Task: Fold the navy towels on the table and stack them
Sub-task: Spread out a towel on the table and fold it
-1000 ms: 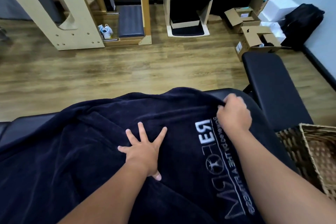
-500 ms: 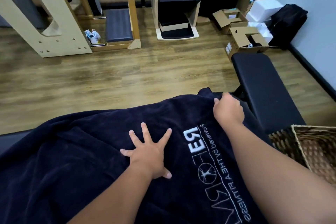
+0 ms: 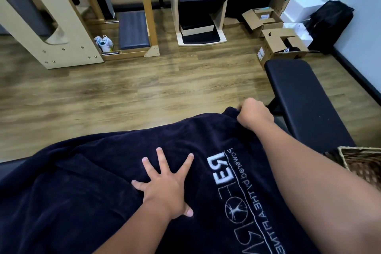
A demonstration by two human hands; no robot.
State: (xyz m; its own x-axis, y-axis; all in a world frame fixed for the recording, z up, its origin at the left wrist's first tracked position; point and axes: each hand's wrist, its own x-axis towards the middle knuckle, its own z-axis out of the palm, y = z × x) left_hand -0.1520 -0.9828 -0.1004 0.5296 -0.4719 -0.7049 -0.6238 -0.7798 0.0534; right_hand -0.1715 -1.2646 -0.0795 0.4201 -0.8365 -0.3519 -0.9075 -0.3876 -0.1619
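Navy towel (image 3: pixel 99 192): spread across dark padded table (image 3: pixel 8 169), covering most of lower frame, surface wrinkled, far edge running from lower left up to far right corner. White embroidered logo (image 3: pixel 235 196) on right portion, lettering mirrored and running toward near edge.

Head view, hands:
- Left hand (image 3: pixel 165 187): flat on towel near centre, palm down, fingers straight and spread wide, pressing cloth; nothing grasped
- Right hand (image 3: pixel 254 116): at far right corner of towel, fingers curled, clenched around towel edge; corner slightly raised above table

Head view, surroundings:
- Black padded bench (image 3: pixel 305 99): just beside right hand, extending away to the right
- Wicker basket (image 3: pixel 362 161): at right edge, near bench end, partly hidden by right forearm; contents not visible
- Wooden floor (image 3: pixel 123 93): beyond table's far edge
- Pale wooden frame (image 3: pixel 41 27) with cut-out: far left, standing on floor
- Wooden unit with dark pads (image 3: pixel 200 6): far centre, against back wall
- Open cardboard boxes (image 3: pixel 278 41): far right, on floor, with white boxes (image 3: pixel 303 6) behind them
- Black bag (image 3: pixel 329 20): against right wall, beside boxes
- Small white plastic bag (image 3: pixel 104 43): on floor by wooden frame base
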